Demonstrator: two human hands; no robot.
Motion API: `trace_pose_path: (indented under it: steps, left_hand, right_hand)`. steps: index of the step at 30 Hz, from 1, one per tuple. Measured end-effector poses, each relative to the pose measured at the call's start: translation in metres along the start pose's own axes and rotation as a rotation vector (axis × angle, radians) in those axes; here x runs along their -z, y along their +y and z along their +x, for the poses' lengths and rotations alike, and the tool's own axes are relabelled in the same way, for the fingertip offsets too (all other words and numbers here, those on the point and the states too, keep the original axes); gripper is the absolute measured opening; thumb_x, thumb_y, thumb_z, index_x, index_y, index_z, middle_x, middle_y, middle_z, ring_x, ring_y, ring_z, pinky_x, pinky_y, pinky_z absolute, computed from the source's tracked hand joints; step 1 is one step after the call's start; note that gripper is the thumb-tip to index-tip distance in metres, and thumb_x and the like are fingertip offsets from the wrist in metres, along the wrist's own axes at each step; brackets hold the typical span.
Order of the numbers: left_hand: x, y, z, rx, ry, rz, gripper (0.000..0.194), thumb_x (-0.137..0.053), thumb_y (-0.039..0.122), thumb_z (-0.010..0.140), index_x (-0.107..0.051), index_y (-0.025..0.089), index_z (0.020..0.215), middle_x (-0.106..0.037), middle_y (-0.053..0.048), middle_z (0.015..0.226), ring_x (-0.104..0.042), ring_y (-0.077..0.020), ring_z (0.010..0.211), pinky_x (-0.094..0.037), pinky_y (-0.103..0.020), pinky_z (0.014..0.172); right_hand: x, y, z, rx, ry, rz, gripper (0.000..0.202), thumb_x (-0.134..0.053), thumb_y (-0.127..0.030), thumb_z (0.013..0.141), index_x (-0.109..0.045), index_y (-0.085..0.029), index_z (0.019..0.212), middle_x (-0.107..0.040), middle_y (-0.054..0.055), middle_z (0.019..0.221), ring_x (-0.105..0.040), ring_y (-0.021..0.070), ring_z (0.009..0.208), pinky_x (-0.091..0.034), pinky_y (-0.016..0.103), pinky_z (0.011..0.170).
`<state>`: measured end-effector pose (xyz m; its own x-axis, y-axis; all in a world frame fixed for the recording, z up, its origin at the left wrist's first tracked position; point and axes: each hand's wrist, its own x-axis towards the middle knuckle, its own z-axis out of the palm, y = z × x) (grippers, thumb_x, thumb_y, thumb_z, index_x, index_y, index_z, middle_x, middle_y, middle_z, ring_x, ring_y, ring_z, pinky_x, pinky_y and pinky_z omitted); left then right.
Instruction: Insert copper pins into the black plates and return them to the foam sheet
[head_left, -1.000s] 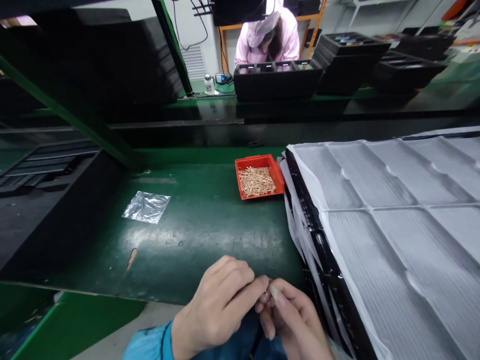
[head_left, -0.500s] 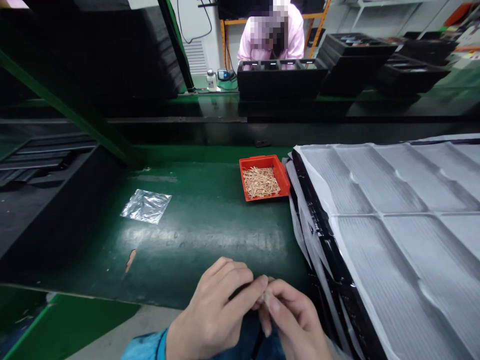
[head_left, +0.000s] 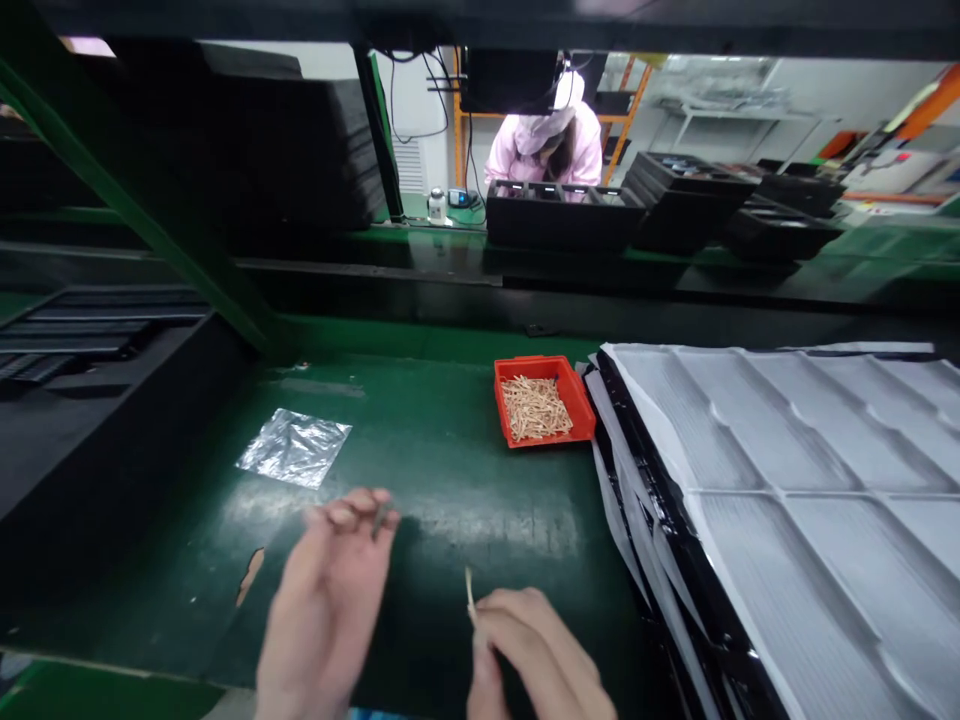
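My right hand (head_left: 529, 645) is closed in a pinch on a thin beige strip (head_left: 470, 590), whose tip points upward. To its left, my left hand (head_left: 334, 590) is raised over the green table with the palm turned inward and the fingers curled. A small dark greyish piece (head_left: 380, 519) shows at its fingertips; blur hides what it is. Beyond both hands, a red bin (head_left: 582, 408) holds a heap of similar thin beige strips (head_left: 536, 406).
A clear plastic bag (head_left: 295, 447) lies flat on the green table (head_left: 420, 450). Stacked trays under white ribbed sheets (head_left: 750, 430) take up the right side. A green post (head_left: 142, 190) slants at left. Across the bench, a person (head_left: 544, 140) sits behind black boxes (head_left: 562, 215).
My hands, together before, have come apart: the left has moved left and upward, and the right holds a visible strip. The view has tilted upward, so things sit lower.
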<state>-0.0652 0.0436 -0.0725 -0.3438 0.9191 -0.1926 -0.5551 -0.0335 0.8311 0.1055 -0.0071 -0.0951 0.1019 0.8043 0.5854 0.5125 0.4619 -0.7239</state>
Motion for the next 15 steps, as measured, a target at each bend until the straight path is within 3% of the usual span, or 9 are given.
trace_pose_path:
  steps: [2, 3, 4, 6, 8, 11, 13, 15]
  left_hand:
    - [0.003, 0.016, 0.018, -0.105, -0.008, -0.061, 0.051, -0.056, 0.079, 0.094, -0.082, 0.036, 0.100, -0.077, 0.002, 0.124, -0.069, -0.0212, 0.127, -0.063, -0.032, 0.103]
    - [0.003, 0.021, 0.024, -0.177, -0.056, -0.025, 0.068, -0.044, 0.089, 0.091, -0.080, 0.037, 0.116, -0.072, 0.000, 0.141, -0.060, -0.0251, 0.141, -0.060, -0.036, 0.109]
    - [0.003, 0.021, 0.028, -0.247, -0.124, 0.042, 0.082, -0.038, 0.095, 0.086, -0.075, 0.037, 0.131, -0.062, -0.002, 0.155, -0.049, -0.0297, 0.152, -0.057, -0.042, 0.114]
    - [0.002, 0.014, 0.032, -0.388, -0.247, 0.202, 0.091, -0.045, 0.097, 0.082, -0.061, 0.038, 0.150, -0.044, -0.004, 0.171, -0.034, -0.0375, 0.160, -0.048, -0.055, 0.120]
    - [0.000, 0.000, 0.032, -0.516, -0.275, 0.350, 0.081, -0.054, 0.084, 0.091, -0.047, 0.042, 0.160, -0.030, -0.004, 0.178, -0.028, -0.0392, 0.162, -0.043, -0.062, 0.122]
    - [-0.002, -0.015, 0.029, -0.608, -0.254, 0.536, 0.062, -0.044, 0.062, 0.108, -0.030, 0.045, 0.166, -0.018, -0.004, 0.181, -0.025, -0.0374, 0.163, -0.042, -0.066, 0.121]
    - [-0.004, -0.015, 0.024, -0.635, -0.288, 0.649, 0.069, -0.045, 0.065, 0.106, -0.021, 0.044, 0.168, -0.012, -0.005, 0.182, -0.019, -0.0393, 0.164, -0.040, -0.069, 0.121]
    - [-0.006, -0.010, 0.016, -0.652, -0.381, 0.704, 0.094, -0.054, 0.080, 0.094, -0.015, 0.041, 0.170, -0.005, -0.008, 0.182, -0.011, -0.0436, 0.165, -0.034, -0.073, 0.122]
  right_hand:
    - [0.008, 0.012, 0.028, 0.055, 0.156, -0.137, 0.036, -0.063, -0.004, 0.083, -0.074, -0.027, 0.109, -0.078, 0.006, 0.092, -0.076, 0.0218, 0.082, -0.063, 0.036, 0.080]
    - [0.011, 0.021, 0.043, 0.013, 0.203, -0.114, 0.024, -0.064, -0.010, 0.087, -0.074, -0.027, 0.101, -0.078, 0.005, 0.091, -0.076, 0.0214, 0.081, -0.064, 0.037, 0.081]
    - [0.013, 0.029, 0.057, -0.115, 0.146, -0.088, 0.016, -0.064, -0.019, 0.091, -0.075, -0.026, 0.099, -0.078, 0.006, 0.091, -0.075, 0.0209, 0.081, -0.065, 0.036, 0.079]
    - [0.013, 0.042, 0.074, -0.257, 0.004, -0.064, 0.022, -0.063, -0.025, 0.093, -0.077, -0.018, 0.109, -0.078, 0.011, 0.097, -0.074, 0.0194, 0.075, -0.064, 0.033, 0.069]
    - [0.010, 0.042, 0.071, -0.343, -0.162, 0.030, 0.027, -0.064, -0.035, 0.097, -0.079, -0.016, 0.108, -0.079, 0.011, 0.095, -0.073, 0.0162, 0.067, -0.062, 0.027, 0.060]
    - [0.008, 0.020, 0.047, -0.632, -0.587, 0.532, 0.045, -0.057, -0.058, 0.102, -0.077, -0.018, 0.112, -0.076, 0.008, 0.093, -0.067, 0.0114, 0.068, -0.057, 0.023, 0.064]
    - [0.007, 0.003, 0.033, -0.804, -0.784, 0.866, 0.056, -0.059, -0.072, 0.095, -0.075, -0.019, 0.108, -0.073, 0.006, 0.094, -0.058, 0.0087, 0.067, -0.050, 0.022, 0.065]
    - [0.006, -0.009, 0.029, -0.895, -0.854, 1.021, 0.058, -0.067, -0.076, 0.088, -0.071, -0.019, 0.100, -0.069, 0.004, 0.090, -0.051, 0.0068, 0.063, -0.043, 0.021, 0.062]
